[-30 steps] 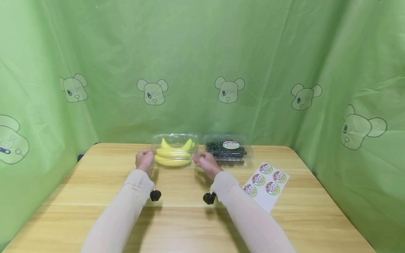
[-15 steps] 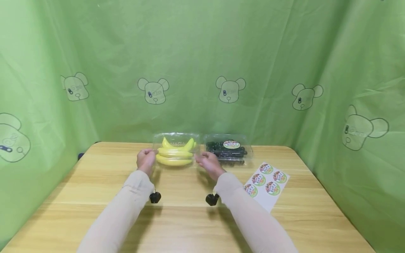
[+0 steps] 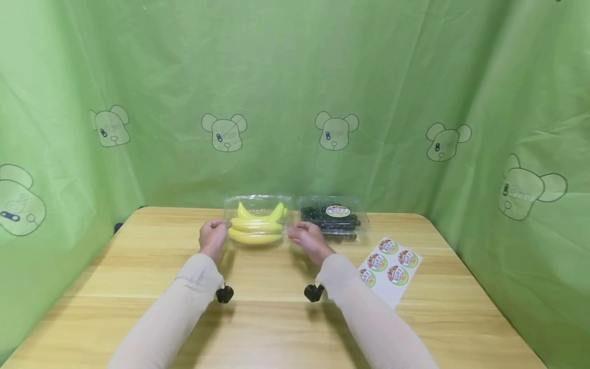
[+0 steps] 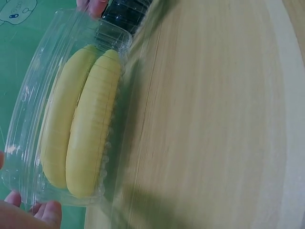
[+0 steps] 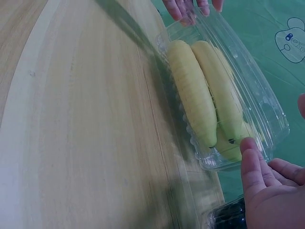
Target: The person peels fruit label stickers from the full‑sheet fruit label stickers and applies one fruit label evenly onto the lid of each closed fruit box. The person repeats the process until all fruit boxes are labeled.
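Observation:
A clear plastic clamshell box (image 3: 235, 201) contains several yellow bananas (image 3: 255, 225), seen through its lid. In the head view, my left hand (image 3: 213, 239) grips its left end and my right hand (image 3: 312, 242) grips its right end. The left wrist view has the left fingertips (image 4: 52, 211) at the near end of the box (image 4: 24, 124). In the right wrist view, the right fingers (image 5: 252, 167) lie against the end where the banana tips point. Just right of that box stands a second clear box (image 3: 361, 205) of dark round fruit, with a round label (image 3: 338, 211) on its lid.
A white sheet (image 3: 386, 296) with several round fruit stickers (image 3: 397, 275) lies on the wooden table (image 3: 267, 328) to the right of my right hand. Green curtains (image 3: 281, 169) with bear-head prints surround the table at the back and sides.
Both hands and the banana box have shifted slightly to the right, closer to the second box. The grip at both ends stays the same.

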Motion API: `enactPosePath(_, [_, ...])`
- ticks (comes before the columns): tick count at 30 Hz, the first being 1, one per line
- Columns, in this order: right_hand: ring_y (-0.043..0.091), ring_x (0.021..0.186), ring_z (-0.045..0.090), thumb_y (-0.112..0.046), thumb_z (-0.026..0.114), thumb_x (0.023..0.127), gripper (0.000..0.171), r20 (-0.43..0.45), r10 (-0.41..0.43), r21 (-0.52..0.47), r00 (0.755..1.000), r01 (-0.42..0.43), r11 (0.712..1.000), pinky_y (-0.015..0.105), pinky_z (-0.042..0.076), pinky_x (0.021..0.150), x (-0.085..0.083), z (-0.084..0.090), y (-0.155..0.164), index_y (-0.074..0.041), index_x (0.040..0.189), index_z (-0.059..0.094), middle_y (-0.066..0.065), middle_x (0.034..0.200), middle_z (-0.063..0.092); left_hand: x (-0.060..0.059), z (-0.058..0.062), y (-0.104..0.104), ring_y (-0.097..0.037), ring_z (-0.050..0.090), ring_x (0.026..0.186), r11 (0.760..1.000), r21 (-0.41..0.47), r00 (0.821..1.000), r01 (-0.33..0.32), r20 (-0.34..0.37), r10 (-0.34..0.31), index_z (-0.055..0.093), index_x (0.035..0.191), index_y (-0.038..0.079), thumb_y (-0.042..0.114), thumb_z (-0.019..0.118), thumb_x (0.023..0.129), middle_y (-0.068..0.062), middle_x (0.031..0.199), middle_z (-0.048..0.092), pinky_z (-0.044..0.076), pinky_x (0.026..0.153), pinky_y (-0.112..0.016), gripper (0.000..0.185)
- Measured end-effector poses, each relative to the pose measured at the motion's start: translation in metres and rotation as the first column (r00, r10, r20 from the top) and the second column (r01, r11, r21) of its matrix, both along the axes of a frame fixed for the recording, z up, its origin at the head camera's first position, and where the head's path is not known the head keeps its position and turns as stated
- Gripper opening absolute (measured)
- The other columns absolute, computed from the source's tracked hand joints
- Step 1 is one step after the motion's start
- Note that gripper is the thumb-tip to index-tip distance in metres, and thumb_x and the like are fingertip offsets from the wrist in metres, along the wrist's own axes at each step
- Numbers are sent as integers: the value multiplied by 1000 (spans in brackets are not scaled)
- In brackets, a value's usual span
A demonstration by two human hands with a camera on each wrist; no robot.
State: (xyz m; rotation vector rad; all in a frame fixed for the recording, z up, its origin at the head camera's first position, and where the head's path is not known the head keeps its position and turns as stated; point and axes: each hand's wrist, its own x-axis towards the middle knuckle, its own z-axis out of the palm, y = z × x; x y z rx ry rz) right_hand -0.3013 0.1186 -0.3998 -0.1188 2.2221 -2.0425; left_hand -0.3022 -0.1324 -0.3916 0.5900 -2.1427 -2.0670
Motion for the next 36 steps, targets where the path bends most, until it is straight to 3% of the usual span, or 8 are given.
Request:
enactPosePath(7, [39,115,56,-9,57,95,53,-12,-8,-18,1000,8,1000,41,46,101,1,0,3,15,137,35,30,126,52,5,0,-1,-31,44,120,1000,8,1000,18,-2,-18,51,127,1,17,63,90,-14,130,50,37,105,-44,42])
enactPosePath(20, [39,112,57,-9,57,96,54,-20,-7,-4,1000,7,1000,40,47,100,8,5,6,13,139,33,29,127,52,12,1,1,-32,44,124,999,-3,999,37,-27,-37,49,131,-2,17,63,90,-16,132,49,36,108,-43,48])
enactPosePath(30, [42,109,57,-9,57,95,56,-35,-13,6,999,13,1000,52,44,101,10,2,11,12,141,32,30,131,49,21,3,3,-32,45,122,999,7,998,40,-41,-39,50,131,-2,16,64,89,-16,130,50,37,107,-43,48])
enactPosePath(36, [35,103,60,-11,58,94,59,-37,-15,24,999,16,1000,51,44,101,11,5,13,11,142,31,28,131,50,26,4,2,-32,45,121,999,17,998,43,-49,-42,49,131,-3,16,64,89,-17,130,49,38,107,-43,48])
